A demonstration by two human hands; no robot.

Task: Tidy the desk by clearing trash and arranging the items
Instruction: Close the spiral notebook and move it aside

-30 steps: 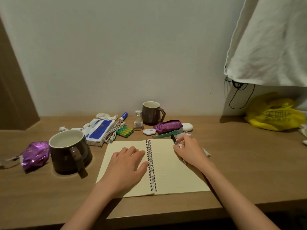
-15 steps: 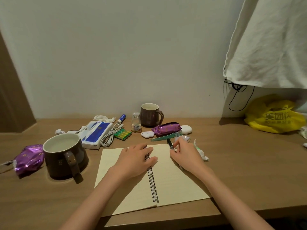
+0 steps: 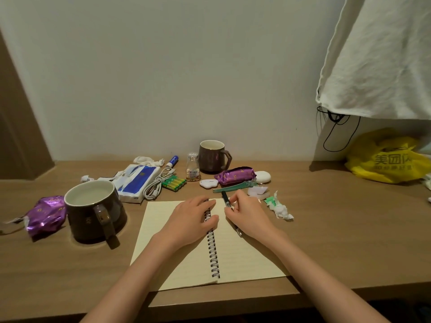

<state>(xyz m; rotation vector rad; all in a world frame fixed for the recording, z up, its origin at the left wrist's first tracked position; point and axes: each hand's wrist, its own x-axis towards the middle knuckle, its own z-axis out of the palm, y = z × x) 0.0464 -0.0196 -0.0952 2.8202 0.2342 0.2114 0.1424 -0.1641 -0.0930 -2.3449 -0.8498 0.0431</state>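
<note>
An open spiral notebook (image 3: 245, 252) with cream pages lies on the wooden desk (image 3: 338, 229) in front of me. My left hand (image 3: 190, 220) rests flat on it, fingers over the top of the spiral binding. My right hand (image 3: 247, 216) is closed on a black pen (image 3: 225, 198) that lies across the right page's top edge. Crumpled white tissue with a green wrapper (image 3: 278, 207) sits just right of my right hand. A purple snack wrapper (image 3: 45, 215) lies at the far left, another purple pack (image 3: 235, 175) behind the notebook.
A large dark mug (image 3: 93, 215) stands left of the notebook, a smaller mug (image 3: 213, 156) by the wall. A tissue pack (image 3: 136, 180), white cable (image 3: 155, 187), green batteries (image 3: 174, 182), small bottle (image 3: 193, 170), marker (image 3: 173, 160), teal clip (image 3: 234, 187) and yellow bag (image 3: 387, 159) are around.
My left hand slid from the left page rightward onto the spiral binding. My right hand stayed on the pen and closed tighter around it.
</note>
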